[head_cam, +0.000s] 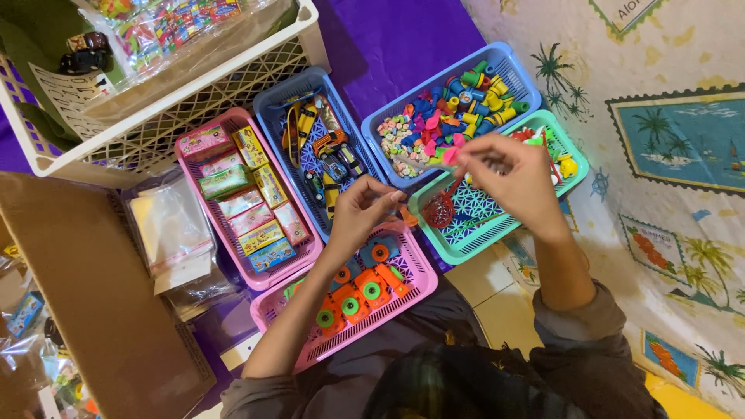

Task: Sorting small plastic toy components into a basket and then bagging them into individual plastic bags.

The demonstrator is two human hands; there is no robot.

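Purple cloth [388, 39] under toy baskets [497, 225]

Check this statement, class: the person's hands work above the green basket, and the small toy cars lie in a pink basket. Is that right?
Not quite. In the head view, the toy cars lie in a blue basket, not a pink one. The rest holds: the left hand and the right hand work above the green basket.
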